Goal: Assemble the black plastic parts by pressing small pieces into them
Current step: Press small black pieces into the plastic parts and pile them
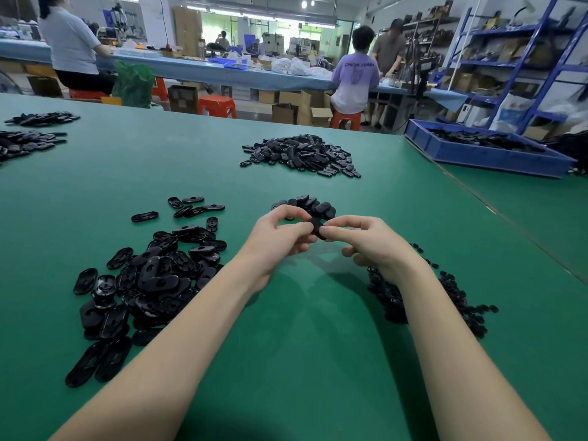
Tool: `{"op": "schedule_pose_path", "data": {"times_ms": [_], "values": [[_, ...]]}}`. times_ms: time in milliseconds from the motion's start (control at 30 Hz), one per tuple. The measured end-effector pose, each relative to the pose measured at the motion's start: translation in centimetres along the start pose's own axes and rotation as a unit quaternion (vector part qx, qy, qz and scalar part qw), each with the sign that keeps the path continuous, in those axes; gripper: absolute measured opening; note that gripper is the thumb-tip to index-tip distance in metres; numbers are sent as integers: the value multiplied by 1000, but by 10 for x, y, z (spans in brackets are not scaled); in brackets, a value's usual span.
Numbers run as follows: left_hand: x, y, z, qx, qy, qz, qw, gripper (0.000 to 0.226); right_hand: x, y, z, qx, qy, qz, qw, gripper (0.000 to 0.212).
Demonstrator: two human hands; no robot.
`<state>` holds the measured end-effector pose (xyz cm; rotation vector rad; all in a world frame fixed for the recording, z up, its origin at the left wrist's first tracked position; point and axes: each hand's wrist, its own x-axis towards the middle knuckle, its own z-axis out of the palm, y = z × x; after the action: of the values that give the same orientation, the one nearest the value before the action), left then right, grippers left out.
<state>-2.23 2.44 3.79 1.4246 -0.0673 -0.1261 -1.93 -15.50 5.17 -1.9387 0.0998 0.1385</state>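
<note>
Both hands meet above the middle of the green table (286, 329). My left hand (280, 233) and my right hand (366, 240) pinch one black oval plastic part (317, 226) between their fingertips, so most of it is hidden. A heap of larger black oval parts (152, 275) lies left of my left forearm. A scatter of small black pieces (445, 297) lies under and right of my right forearm. A small pile of black parts (307, 203) sits just beyond my hands.
A big heap of black parts (302, 154) lies farther back at centre, and more piles (28, 138) lie at far left. A blue crate (483, 151) of parts stands at the right on a neighbouring table. People work at benches behind.
</note>
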Motion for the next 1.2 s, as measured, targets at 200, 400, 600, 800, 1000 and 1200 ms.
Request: {"op": "schedule_pose_path", "data": {"times_ms": [200, 400, 600, 800, 1000, 1200], "values": [[0, 3, -4, -28, -13, -27, 999, 16, -2, 0, 3, 7, -19, -38, 999, 19], [0, 2, -4, -50, -2, -34, 998, 16, -2, -3, 6, 4, -31, -55, 998, 8], [2, 0, -3, -37, 8, -21, 999, 18, 0, -6, 8, -18, 0, -86, 996, 7], [2, -1, -3, -45, 13, -24, 999, 18, 0, -6, 9, -29, 4, -97, 995, 5], [2, -5, -3, -2, 22, -15, 1000, 20, 3, -4, 13, -41, 12, -96, 994, 5], [1, -7, -3, 20, 24, -16, 999, 21, 5, -2, 13, -48, 17, -93, 994, 6]]}}
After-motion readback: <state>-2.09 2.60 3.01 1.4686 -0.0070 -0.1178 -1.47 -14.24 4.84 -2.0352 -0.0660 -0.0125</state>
